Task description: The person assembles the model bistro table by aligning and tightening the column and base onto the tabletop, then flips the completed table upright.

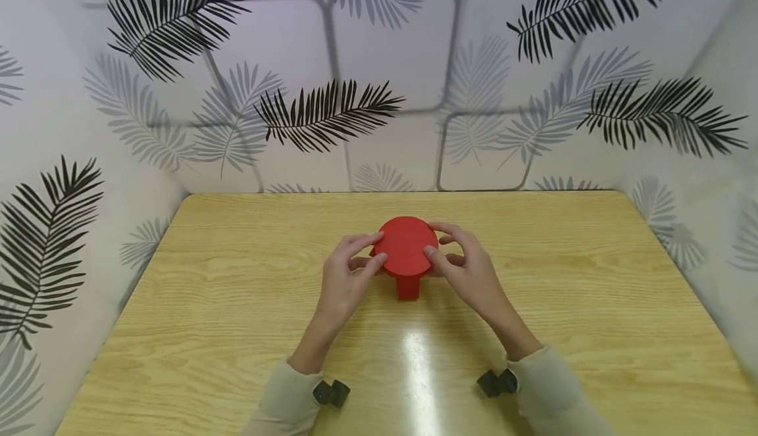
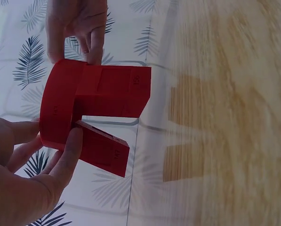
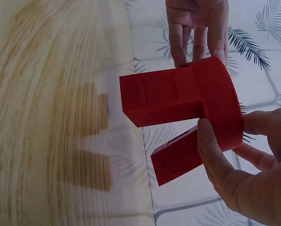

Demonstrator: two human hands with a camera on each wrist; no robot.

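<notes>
Both hands hold a red stool-shaped piece over the wooden table. It has a flat round top with a thick rim and blocky legs pointing down, marked with small printed numbers. My left hand pinches the left side, with its thumb and fingers at the edge of the top. On the opposite side, my right hand grips the rim with its thumb on the near right edge. In the wrist views, fingers also reach under the rim beside the legs. Part of the underside is hidden.
The light wood table runs back to a wall covering with a leaf pattern. Dark devices sit at both sleeve cuffs. The piece's reflection shows on the glossy tabletop in the wrist views.
</notes>
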